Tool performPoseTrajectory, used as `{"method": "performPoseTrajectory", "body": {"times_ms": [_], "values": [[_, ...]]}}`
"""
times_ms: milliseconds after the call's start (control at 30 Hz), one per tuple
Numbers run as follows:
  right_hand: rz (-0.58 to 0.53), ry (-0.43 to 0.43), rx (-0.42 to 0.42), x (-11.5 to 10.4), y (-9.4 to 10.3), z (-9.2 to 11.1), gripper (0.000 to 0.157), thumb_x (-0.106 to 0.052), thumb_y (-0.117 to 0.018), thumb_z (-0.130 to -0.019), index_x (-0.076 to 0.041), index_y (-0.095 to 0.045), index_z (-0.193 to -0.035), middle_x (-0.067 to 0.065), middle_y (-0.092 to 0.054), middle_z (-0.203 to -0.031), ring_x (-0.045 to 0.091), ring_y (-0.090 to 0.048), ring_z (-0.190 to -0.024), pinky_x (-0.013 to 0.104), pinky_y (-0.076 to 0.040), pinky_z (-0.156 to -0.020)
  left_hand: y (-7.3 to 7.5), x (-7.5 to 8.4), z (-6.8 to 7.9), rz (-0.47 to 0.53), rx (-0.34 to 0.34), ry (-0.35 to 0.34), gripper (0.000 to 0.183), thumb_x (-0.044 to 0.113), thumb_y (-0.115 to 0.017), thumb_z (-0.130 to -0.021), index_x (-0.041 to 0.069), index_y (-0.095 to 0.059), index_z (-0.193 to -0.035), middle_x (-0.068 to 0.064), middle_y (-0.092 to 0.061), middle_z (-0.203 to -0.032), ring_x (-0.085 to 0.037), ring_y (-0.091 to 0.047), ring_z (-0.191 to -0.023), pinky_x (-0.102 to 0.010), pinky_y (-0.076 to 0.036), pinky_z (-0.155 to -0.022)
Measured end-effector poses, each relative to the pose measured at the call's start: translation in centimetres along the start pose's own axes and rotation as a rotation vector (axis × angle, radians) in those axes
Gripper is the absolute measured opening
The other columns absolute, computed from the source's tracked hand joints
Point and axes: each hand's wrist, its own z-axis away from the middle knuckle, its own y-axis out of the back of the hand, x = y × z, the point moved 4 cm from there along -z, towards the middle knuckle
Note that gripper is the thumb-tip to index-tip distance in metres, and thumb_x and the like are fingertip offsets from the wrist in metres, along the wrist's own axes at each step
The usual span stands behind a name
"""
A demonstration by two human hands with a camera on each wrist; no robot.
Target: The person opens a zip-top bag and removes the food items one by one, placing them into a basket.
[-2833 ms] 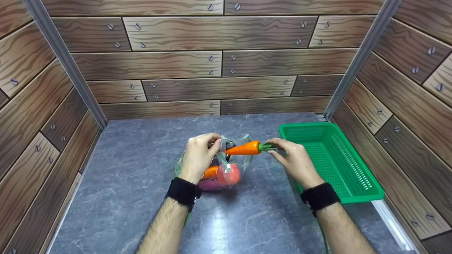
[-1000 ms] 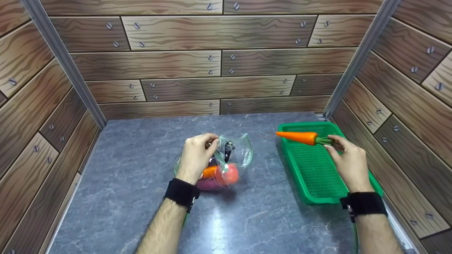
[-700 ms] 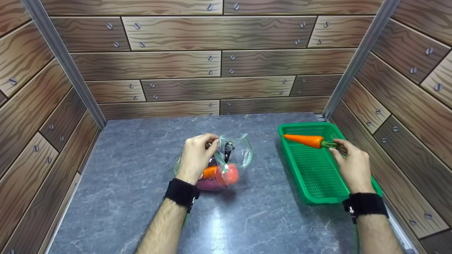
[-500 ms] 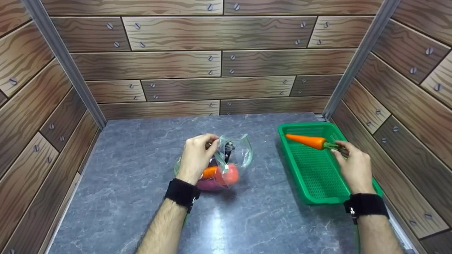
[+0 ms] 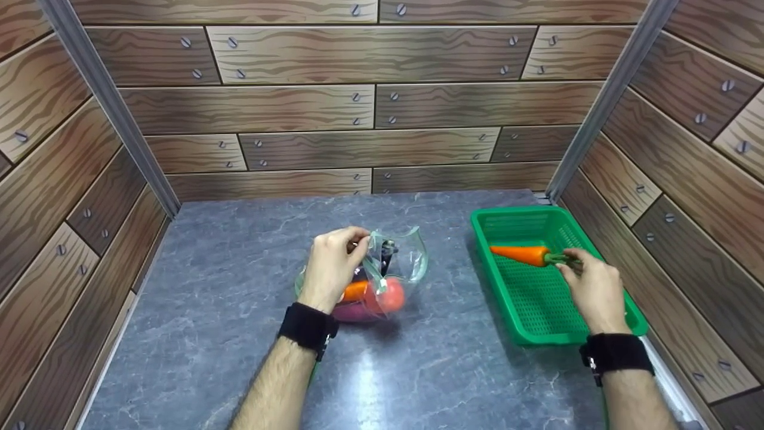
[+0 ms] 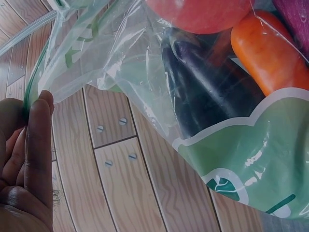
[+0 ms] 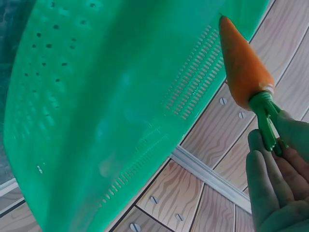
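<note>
My left hand (image 5: pixel 334 260) pinches the edge of a clear zip bag (image 5: pixel 416 254) with a green seal, near its mouth. Through the bag's plastic show a dark eggplant (image 6: pixel 212 87), an orange carrot-like piece (image 6: pixel 268 50), a round pinkish-red piece (image 6: pixel 200 12) and a purple piece (image 5: pixel 355 312). Over at the right, my right hand (image 5: pixel 597 291) pinches a carrot (image 5: pixel 521 255) by its green stem. The carrot lies level within the outline of the green basket (image 5: pixel 635 327), its tip pointing left towards the basket's left wall.
The basket stands on the grey marbled table (image 5: pixel 227 334), close to the right wood-patterned wall (image 5: pixel 704 197). Another wood-patterned wall (image 5: pixel 298 107) closes off the back. Black bands (image 5: pixel 308 330) circle both wrists.
The right hand has drawn the carrot out from the bag's mouth, carried it right over the basket and lowered it a little. The left hand and bag have stayed put.
</note>
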Motion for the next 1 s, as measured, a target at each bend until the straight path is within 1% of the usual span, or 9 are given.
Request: {"method": "performPoseTrajectory", "body": {"times_ms": [267, 433, 500, 600, 700, 767, 833, 933, 1000], "values": [[0.005, 0.003, -0.052, 0.4, -0.9, 0.8, 0.037, -0.007, -0.083, -0.109, 0.009, -0.075, -0.142, 0.039, -0.081, -0.127, 0.061, -0.082, -0.111, 0.072, -0.069, -0.087, -0.2, -0.2, 0.1, 0.018, -0.006, 0.011, 0.011, 0.009, -0.082, -0.110, 0.006, -0.090, -0.116, -0.010, -0.092, -0.109, -0.022, -0.088, -0.092, -0.035, -0.075, -0.083], [0.024, -0.048, -0.143, 0.8, -1.1, 1.2, 0.040, -0.010, -0.082, -0.110, 0.011, -0.073, -0.143, 0.040, -0.080, -0.128, 0.060, -0.081, -0.111, 0.067, -0.069, -0.082, -0.2, -0.2, 0.2, 0.026, -0.005, 0.005, 0.011, 0.008, -0.082, -0.109, 0.006, -0.090, -0.116, -0.011, -0.092, -0.109, -0.022, -0.087, -0.093, -0.034, -0.075, -0.082], [0.030, -0.070, -0.190, 0.9, -1.2, 1.3, 0.042, -0.011, -0.082, -0.110, 0.012, -0.072, -0.144, 0.041, -0.079, -0.130, 0.060, -0.081, -0.112, 0.062, -0.070, -0.080, -0.1, -0.2, 0.2, 0.027, -0.003, 0.002, 0.011, 0.008, -0.082, -0.109, 0.005, -0.090, -0.116, -0.012, -0.092, -0.109, -0.022, -0.087, -0.093, -0.034, -0.075, -0.083], [0.046, -0.092, -0.256, 1.3, -1.3, 1.4, 0.043, -0.011, -0.081, -0.110, 0.014, -0.071, -0.144, 0.043, -0.078, -0.132, 0.058, -0.081, -0.111, 0.052, -0.069, -0.073, -0.1, -0.2, 0.2, 0.019, 0.003, -0.007, 0.011, 0.008, -0.082, -0.109, 0.005, -0.090, -0.116, -0.011, -0.092, -0.108, -0.022, -0.087, -0.091, -0.035, -0.075, -0.082], [0.067, -0.102, -0.312, 1.7, -1.5, 1.5, 0.042, -0.010, -0.081, -0.109, 0.015, -0.071, -0.142, 0.042, -0.078, -0.134, 0.052, -0.082, -0.104, 0.041, -0.062, -0.068, -0.2, -0.2, 0.2, 0.007, 0.005, -0.012, 0.011, 0.008, -0.082, -0.109, 0.005, -0.090, -0.115, -0.011, -0.092, -0.107, -0.022, -0.086, -0.090, -0.036, -0.075, -0.081], [0.084, -0.107, -0.355, 2.0, -1.8, 1.6, 0.041, -0.009, -0.082, -0.108, 0.015, -0.072, -0.139, 0.042, -0.078, -0.134, 0.047, -0.081, -0.100, 0.037, -0.058, -0.067, -0.2, -0.2, 0.3, 0.001, 0.006, -0.013, 0.011, 0.009, -0.082, -0.109, 0.005, -0.090, -0.115, -0.010, -0.092, -0.106, -0.021, -0.086, -0.089, -0.036, -0.074, -0.081], [0.095, -0.113, -0.413, 2.3, -2.2, 1.8, 0.041, -0.008, -0.082, -0.107, 0.016, -0.072, -0.138, 0.042, -0.077, -0.133, 0.045, -0.080, -0.100, 0.039, -0.060, -0.069, -0.2, -0.2, 0.3, 0.001, 0.006, -0.012, 0.011, 0.009, -0.083, -0.109, 0.005, -0.090, -0.115, -0.010, -0.092, -0.107, -0.021, -0.086, -0.089, -0.036, -0.074, -0.081], [0.116, -0.113, -0.500, 2.6, -2.8, 2.2, 0.041, -0.008, -0.084, -0.106, 0.017, -0.072, -0.137, 0.042, -0.076, -0.134, 0.048, -0.079, -0.105, 0.046, -0.065, -0.076, -0.2, -0.2, 0.3, 0.001, 0.008, -0.013, 0.011, 0.009, -0.083, -0.109, 0.006, -0.091, -0.115, -0.010, -0.092, -0.107, -0.021, -0.086, -0.090, -0.036, -0.074, -0.081], [0.125, -0.108, -0.543, 2.8, -3.1, 2.5, 0.041, -0.008, -0.085, -0.106, 0.017, -0.072, -0.137, 0.042, -0.076, -0.134, 0.053, -0.079, -0.110, 0.051, -0.068, -0.082, -0.2, -0.2, 0.3, -0.001, 0.007, -0.013, 0.011, 0.009, -0.082, -0.109, 0.006, -0.091, -0.115, -0.010, -0.092, -0.107, -0.021, -0.086, -0.090, -0.036, -0.074, -0.081]]}}
